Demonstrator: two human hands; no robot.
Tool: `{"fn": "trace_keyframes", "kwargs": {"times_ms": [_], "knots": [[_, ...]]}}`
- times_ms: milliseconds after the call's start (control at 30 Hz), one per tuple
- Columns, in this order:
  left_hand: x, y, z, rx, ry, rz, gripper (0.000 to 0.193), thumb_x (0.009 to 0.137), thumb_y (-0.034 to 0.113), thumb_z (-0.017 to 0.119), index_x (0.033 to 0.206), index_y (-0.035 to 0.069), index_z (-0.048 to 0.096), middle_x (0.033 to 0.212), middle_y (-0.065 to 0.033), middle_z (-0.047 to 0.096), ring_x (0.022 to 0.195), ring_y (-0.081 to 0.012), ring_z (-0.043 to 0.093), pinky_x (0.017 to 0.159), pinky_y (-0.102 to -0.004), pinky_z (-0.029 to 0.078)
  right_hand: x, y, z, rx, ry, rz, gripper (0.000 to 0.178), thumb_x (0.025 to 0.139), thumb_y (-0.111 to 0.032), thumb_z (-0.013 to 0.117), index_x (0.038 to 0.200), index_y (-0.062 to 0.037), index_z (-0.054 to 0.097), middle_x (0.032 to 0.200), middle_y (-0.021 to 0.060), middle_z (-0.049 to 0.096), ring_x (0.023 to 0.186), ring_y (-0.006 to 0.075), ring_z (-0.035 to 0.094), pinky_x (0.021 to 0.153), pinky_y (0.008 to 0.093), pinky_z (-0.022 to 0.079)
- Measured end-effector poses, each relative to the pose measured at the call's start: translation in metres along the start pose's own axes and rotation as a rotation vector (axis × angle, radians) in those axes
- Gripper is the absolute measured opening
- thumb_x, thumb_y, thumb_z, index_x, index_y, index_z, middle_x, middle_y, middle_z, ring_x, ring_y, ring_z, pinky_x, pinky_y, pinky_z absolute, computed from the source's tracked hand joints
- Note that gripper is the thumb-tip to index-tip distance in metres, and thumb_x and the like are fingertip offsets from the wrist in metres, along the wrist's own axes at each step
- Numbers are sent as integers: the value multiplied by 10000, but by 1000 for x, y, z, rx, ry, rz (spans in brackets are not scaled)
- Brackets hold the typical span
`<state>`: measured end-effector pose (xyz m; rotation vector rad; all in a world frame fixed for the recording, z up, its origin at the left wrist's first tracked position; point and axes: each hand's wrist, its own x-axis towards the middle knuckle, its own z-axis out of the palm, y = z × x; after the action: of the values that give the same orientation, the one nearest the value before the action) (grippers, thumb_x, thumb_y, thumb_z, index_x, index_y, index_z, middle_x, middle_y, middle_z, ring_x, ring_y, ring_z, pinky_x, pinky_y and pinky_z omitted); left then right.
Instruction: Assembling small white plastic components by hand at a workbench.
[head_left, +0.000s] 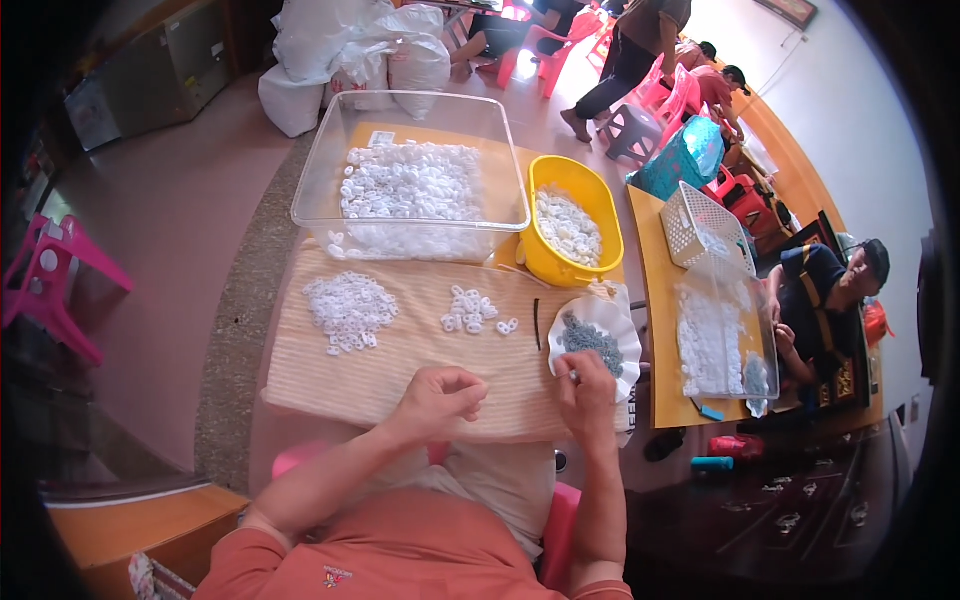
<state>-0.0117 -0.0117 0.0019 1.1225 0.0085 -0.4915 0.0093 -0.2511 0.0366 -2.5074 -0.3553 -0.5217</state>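
My left hand [437,402] is above the front of the striped cloth [420,360], its thumb and fingers pressed together. Whatever it may hold is hidden. At the near edge of a white fluted dish [628,345], my right hand [590,392] is closed in a pinch; I cannot make out what is in its fingers. Small grey pieces [592,340] fill the dish. Beyond my left hand lie a heap of white ring-like plastic pieces [350,312] and a smaller cluster of them [468,310]. A thin dark strip [537,323] lies left of the dish.
A clear plastic bin [410,222] of white pieces and a yellow tub [612,240] stand at the table's far side. To the right, another person [825,300] sits at a second table with a white basket [700,225]. A pink stool [70,270] stands left.
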Motion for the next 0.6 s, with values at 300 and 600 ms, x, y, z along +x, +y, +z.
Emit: {"fn": "trace_keyframes", "kwargs": {"times_ms": [300,600], "knots": [[-2,-3,0,102,-61,76,193,906,182,634,949,-3,664,762,-3,634,683,-53,580,626,-207,485,-15,-44,31,734,-364,141,143,897,-89,635,983,26,644,869,45,600,617,57,548,518,184,435],[-3,4,2,44,-37,88,155,901,136,645,966,-5,657,794,-14,642,695,-55,586,630,-198,488,-16,-44,37,923,-418,391,136,913,-112,620,943,21,622,794,39,622,632,77,578,529,218,477]]}}
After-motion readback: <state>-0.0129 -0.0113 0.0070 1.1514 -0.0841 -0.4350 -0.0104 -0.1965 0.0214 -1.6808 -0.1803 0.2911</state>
